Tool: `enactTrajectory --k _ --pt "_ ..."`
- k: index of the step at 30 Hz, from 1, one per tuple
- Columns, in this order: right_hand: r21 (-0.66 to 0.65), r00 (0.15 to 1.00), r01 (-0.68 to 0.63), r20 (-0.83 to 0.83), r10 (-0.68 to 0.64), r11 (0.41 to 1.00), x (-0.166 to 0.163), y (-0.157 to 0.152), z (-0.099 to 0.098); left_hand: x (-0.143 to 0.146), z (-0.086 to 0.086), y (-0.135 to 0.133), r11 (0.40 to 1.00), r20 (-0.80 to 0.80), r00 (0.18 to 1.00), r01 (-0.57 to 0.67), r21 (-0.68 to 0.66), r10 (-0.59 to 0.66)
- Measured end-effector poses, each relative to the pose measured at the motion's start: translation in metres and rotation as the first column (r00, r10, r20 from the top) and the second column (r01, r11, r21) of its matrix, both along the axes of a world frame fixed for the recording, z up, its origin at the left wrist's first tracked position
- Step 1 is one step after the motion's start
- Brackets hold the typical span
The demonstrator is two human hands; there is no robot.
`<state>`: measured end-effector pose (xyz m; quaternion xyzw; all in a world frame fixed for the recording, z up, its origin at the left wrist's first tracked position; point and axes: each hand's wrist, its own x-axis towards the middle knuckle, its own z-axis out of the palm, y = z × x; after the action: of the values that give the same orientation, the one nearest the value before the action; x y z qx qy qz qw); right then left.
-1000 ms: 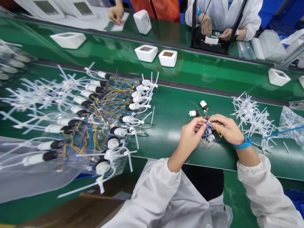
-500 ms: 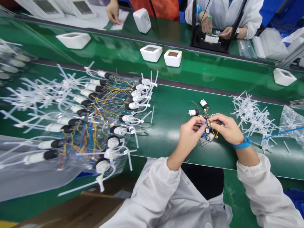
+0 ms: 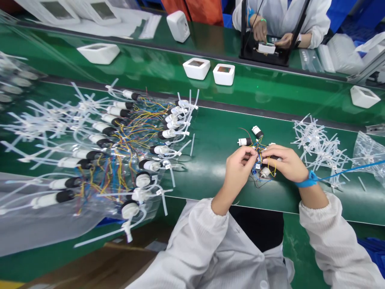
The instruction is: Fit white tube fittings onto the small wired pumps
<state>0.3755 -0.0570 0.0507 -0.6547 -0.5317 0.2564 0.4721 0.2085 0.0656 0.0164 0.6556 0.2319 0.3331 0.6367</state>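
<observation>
My left hand [image 3: 239, 166] and my right hand [image 3: 284, 160] meet over a tangle of thin coloured wires [image 3: 259, 156] on the green bench. The left thumb and fingers pinch at the wires. My right fingers are closed on the wires from the other side; their tips partly hide what they grip. A small black-and-white motor [image 3: 244, 141] lies beyond my left fingertips, and a second motor [image 3: 257, 131] lies just behind the tangle. Another white motor part [image 3: 266, 172] sits below my right fingers. A blue strap [image 3: 307, 180] circles my right wrist.
Many wired motors with clear tubes [image 3: 102, 127] cover the left bench. A heap of translucent tube pieces [image 3: 319, 144] lies right, beside a clear plastic bag [image 3: 368, 150]. White housings [image 3: 224, 76] stand on the green conveyor [image 3: 150, 68]. A co-worker's hand [image 3: 259, 30] handles a white part opposite.
My hands stay at the wire tangle, with the fingertips slightly shifted. The white housings on the conveyor have moved right. A co-worker's hand at the upper left has left the view.
</observation>
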Motion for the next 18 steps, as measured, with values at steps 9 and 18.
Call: enactTrajectory --k 9,18 --pt "-0.096 0.983 0.126 -0.124 -0.137 0.987 -0.0028 -0.0008 -0.0021 -0.0002 -0.0009 0.0006 0.998 -0.005 0.999 0.036 -0.048 -0.036" --pt "-0.053 0.965 0.211 -0.15 -0.216 0.976 -0.002 0.0006 -0.0035 -0.0038 -0.0054 0.0022 0.985 0.046 0.986 0.156 0.071 -0.16"
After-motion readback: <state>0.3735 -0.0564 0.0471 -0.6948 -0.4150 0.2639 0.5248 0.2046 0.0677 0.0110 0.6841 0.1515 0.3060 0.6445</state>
